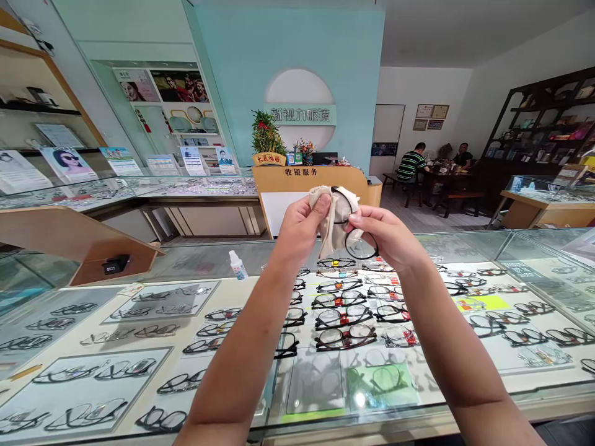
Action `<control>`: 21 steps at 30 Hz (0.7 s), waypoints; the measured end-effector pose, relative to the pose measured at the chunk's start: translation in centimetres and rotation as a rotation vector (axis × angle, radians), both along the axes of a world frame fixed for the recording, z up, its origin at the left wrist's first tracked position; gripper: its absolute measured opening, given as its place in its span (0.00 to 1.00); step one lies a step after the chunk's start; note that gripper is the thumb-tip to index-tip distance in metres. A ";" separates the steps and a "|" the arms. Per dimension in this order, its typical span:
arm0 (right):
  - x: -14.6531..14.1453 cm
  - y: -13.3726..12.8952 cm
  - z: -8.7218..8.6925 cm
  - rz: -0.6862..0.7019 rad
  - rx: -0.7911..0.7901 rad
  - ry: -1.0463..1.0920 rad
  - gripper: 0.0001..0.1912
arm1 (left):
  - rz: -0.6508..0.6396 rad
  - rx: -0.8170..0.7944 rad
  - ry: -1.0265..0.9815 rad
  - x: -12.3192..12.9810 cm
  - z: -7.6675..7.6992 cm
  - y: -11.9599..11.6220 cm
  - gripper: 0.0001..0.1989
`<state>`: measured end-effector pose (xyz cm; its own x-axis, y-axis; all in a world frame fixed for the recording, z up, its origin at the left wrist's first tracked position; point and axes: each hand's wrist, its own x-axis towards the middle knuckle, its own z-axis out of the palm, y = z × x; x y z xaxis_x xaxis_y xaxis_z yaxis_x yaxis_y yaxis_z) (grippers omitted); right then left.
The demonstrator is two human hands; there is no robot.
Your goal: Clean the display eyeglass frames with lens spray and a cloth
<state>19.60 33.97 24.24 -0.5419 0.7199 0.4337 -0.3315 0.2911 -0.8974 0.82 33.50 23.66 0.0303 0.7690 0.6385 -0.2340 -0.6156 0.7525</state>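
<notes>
One cloth (326, 232), one pair of glasses (362, 246)
Left hand (303, 222) is pinching the cloth; right hand (382, 228) is pinching the glasses between fingertips.

**Shop interior**

Potted plant (268, 137): left end of wooden worktop (332, 179). Wall sign (300, 87): round, white, green band (300, 115) across. Wall frames (424, 111): four. Shelving (542, 124): dark, stocked. Persons (411, 166): two, seated, one in stripes.

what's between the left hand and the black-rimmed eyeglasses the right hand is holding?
A cream cloth, pinched by the left hand and covering part of the black-rimmed eyeglasses. Shows in the head view.
</notes>
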 end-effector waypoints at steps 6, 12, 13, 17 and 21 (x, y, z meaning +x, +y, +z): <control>0.0 -0.1 0.4 0.062 -0.086 0.033 0.19 | -0.146 -0.040 0.081 -0.8 0.4 -0.5 0.24; -1.0 -0.4 -0.1 0.170 -0.123 0.008 0.22 | 0.119 0.071 -0.089 2.0 -0.2 -0.7 0.20; -1.1 -0.5 -0.1 0.174 -0.115 0.000 0.22 | 0.158 0.082 -0.108 2.2 -0.2 -0.7 0.20; -0.7 -0.1 0.0 0.134 -0.075 0.003 0.20 | 0.097 0.019 -0.106 1.6 -0.1 -0.4 0.24; 0.3 0.7 0.1 0.058 -0.065 0.025 0.17 | -0.084 -0.076 -0.028 0.7 0.2 -0.3 0.22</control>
